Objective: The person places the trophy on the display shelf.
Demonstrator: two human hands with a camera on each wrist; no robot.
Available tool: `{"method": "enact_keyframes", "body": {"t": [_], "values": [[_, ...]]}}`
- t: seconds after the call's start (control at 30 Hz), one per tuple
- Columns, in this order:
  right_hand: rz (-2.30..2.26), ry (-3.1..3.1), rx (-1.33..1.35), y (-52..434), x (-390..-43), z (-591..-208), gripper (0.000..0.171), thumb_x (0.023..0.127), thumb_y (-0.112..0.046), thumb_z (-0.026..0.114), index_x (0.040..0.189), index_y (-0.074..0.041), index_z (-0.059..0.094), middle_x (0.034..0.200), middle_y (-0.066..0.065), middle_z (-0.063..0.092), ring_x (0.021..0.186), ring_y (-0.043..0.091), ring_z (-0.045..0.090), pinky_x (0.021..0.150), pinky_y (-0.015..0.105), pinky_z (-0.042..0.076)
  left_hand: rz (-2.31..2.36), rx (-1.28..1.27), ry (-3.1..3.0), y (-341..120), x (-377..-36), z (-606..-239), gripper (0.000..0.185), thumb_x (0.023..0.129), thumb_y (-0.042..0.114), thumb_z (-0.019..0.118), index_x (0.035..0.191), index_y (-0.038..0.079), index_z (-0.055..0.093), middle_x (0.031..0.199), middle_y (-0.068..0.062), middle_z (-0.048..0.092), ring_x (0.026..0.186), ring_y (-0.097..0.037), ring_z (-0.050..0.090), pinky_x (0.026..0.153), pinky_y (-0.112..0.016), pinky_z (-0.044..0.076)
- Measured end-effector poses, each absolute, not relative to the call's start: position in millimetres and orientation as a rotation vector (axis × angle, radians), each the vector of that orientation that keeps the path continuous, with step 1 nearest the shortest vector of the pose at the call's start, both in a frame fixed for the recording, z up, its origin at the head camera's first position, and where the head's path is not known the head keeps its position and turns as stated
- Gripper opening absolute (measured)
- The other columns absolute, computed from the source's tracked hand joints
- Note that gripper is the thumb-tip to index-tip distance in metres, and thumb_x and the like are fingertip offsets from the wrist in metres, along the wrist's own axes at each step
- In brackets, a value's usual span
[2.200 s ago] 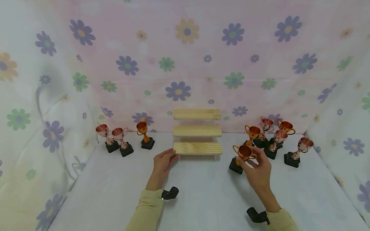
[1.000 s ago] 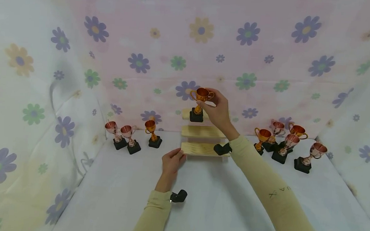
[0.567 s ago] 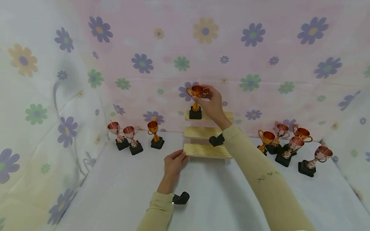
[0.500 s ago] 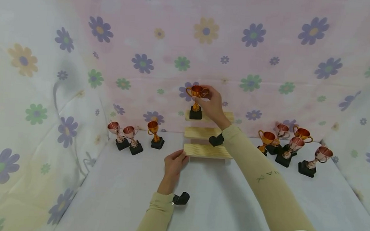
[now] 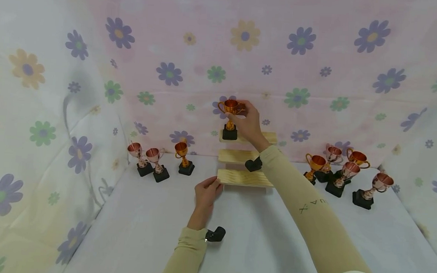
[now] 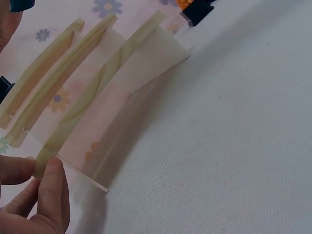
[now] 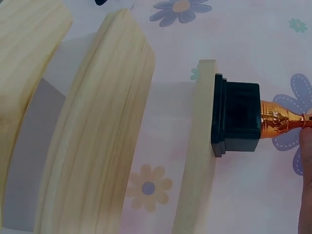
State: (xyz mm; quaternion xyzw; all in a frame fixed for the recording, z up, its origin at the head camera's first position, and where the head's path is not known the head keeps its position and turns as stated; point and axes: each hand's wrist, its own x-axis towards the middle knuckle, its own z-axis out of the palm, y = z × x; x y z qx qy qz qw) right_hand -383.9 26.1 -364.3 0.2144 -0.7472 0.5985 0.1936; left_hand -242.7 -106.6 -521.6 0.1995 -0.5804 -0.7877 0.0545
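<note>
In the head view my right hand [image 5: 249, 123] pinches a gold trophy [image 5: 230, 107] with two handles just below its cup. The trophy stands upright at the left end of the top step of a three-step wooden stand. In the right wrist view its black base [image 7: 241, 117] sits against the upper face of that top step [image 7: 200, 146]. My left hand [image 5: 205, 195] grips the left end of the lowest step [image 5: 244, 178]. Thumb and fingers [image 6: 51, 190] close on that step's corner in the left wrist view.
Left of the stand are two rose-coloured trophies [image 5: 157, 166] and one gold trophy [image 5: 184, 157]. Several more, gold and rose-coloured [image 5: 373, 190], cluster on the right, partly overlapping. A flowered cloth [image 5: 194, 36] hangs close behind the stand.
My right hand has carried the gold trophy from the table on the right up to the top step, then shifted it slightly left. My left hand stays on the lowest step.
</note>
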Motion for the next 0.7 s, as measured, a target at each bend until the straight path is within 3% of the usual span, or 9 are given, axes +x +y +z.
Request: {"method": "enact_keyframes", "body": {"t": [0.23,0.43,0.7], "values": [[1.73,-2.009,0.655,23,-367,-355,0.042,0.089,0.003,0.075,0.125,0.014,0.057,0.12,0.032,0.062,0.104,0.045,0.061,0.097,0.057,0.054,-2.393,0.64,-1.758,-106,-242,-518,0.029,0.098,0.0,0.064,0.124,-0.013,0.065,0.124,-0.03,0.063,0.096,-0.021,0.07,0.092,-0.036,0.061],[1.824,-2.028,0.641,30,-353,-357,0.045,0.085,0.01,0.075,0.126,0.015,0.058,0.117,0.035,0.063,0.108,0.051,0.061,0.098,0.058,0.053,-2.401,0.643,-1.76,-105,-241,-520,0.029,0.098,0.0,0.063,0.125,-0.013,0.064,0.126,-0.03,0.062,0.098,-0.021,0.07,0.094,-0.036,0.059],[1.955,-2.016,0.564,64,-335,-378,0.052,0.087,0.008,0.074,0.132,0.017,0.052,0.128,0.04,0.054,0.118,0.054,0.055,0.103,0.06,0.051,-2.379,0.684,-1.785,-106,-241,-517,0.029,0.098,0.0,0.063,0.125,-0.011,0.065,0.126,-0.029,0.063,0.099,-0.021,0.069,0.092,-0.033,0.06]]}}
